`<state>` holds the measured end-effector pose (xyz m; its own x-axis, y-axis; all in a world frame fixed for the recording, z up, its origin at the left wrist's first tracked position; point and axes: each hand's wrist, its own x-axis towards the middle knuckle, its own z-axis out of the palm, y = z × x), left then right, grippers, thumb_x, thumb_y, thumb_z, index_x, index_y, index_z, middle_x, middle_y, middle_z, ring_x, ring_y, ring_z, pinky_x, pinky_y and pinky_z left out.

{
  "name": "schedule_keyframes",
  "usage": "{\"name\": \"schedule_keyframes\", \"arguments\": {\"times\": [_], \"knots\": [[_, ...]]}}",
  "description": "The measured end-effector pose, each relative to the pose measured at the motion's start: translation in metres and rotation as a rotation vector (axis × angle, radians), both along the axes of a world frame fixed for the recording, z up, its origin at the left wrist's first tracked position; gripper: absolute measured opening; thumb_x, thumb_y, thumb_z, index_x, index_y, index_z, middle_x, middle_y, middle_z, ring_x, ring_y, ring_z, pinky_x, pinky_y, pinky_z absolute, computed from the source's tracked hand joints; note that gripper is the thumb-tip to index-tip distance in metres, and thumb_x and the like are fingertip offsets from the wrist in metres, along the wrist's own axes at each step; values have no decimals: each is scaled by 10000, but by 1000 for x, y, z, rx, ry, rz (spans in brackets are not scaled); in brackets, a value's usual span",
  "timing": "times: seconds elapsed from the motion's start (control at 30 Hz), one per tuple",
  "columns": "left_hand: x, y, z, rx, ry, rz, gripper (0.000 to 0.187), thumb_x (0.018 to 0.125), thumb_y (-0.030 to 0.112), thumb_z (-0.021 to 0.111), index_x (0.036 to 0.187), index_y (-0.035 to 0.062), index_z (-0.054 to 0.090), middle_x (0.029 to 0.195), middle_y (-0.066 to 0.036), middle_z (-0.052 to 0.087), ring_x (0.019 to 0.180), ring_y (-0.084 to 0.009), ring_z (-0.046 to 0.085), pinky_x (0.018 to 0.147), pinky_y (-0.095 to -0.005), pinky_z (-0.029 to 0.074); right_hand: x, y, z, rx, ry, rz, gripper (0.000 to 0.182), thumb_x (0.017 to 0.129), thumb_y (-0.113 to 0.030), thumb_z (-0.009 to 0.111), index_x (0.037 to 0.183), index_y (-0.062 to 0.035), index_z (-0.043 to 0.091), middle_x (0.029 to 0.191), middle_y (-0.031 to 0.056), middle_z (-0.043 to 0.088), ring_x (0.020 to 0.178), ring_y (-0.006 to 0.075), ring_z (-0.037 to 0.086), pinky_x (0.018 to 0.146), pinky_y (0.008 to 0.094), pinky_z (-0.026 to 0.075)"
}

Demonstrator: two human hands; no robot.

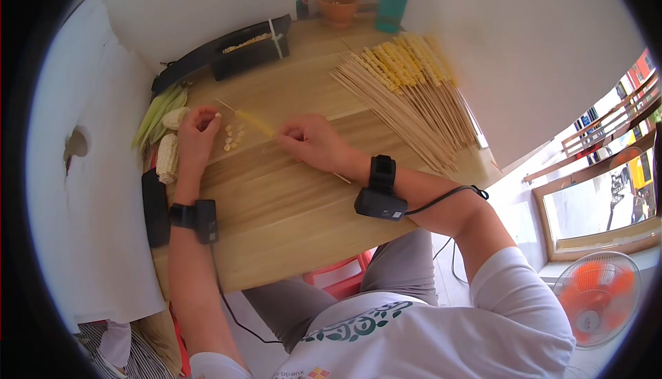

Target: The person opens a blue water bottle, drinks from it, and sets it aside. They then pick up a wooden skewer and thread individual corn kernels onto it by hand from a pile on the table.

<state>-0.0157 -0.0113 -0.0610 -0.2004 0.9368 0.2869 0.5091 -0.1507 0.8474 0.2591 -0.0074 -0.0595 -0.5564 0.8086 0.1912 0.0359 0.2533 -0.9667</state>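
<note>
Right hand (310, 141) is pinched closed around a thin wooden skewer (252, 121), and that stick is the thing to watch: it lies flat over the wooden surface (289, 200), its long axis running on a diagonal from the far left down toward the right hand, with a short run of yellow kernels already threaded along its middle. The free tip points away toward the left hand (198, 131). That hand is curled, fingertips drawn together as if nipping something small, though what sits between them is too tiny to tell. Just between the two hands, a little scatter of loose kernels (234, 137) rests on the surface, closer to the left hand than the right. Left of that hand, two corn cobs (168, 151) lie at the surface's edge. Well off to the far right, a big fan of finished skewers (407, 82).
</note>
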Motion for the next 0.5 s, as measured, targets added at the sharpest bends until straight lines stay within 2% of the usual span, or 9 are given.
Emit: {"name": "schedule_keyframes", "arguments": {"times": [0.17, 0.4, 0.5], "knots": [[-10, 3, -5, -19, -167, 10, 237, 895, 80, 642, 1119, 4, 622, 952, -42, 676, 847, -87, 605, 773, -229, 475, 1, -3, 4, 41, 18, -35, 158, 872, -128, 646, 843, 27, 652, 627, 41, 618, 558, 61, 500, 503, 257, 407], [-19, 7, -10, -1, -431, 32, 195, 890, 98, 665, 1062, 9, 638, 942, -46, 673, 868, -108, 630, 786, -235, 479, 0, -2, 1, 60, 1, 7, 163, 866, -133, 643, 831, 26, 646, 613, 39, 607, 538, 63, 482, 492, 261, 402], [-19, 6, -11, 17, -506, 41, 200, 899, 105, 669, 1076, 20, 631, 966, -40, 675, 813, -86, 585, 756, -218, 457, -3, -6, 7, 24, -14, 21, 164, 872, -137, 638, 831, 22, 643, 601, 30, 596, 520, 62, 484, 479, 258, 393]]}}
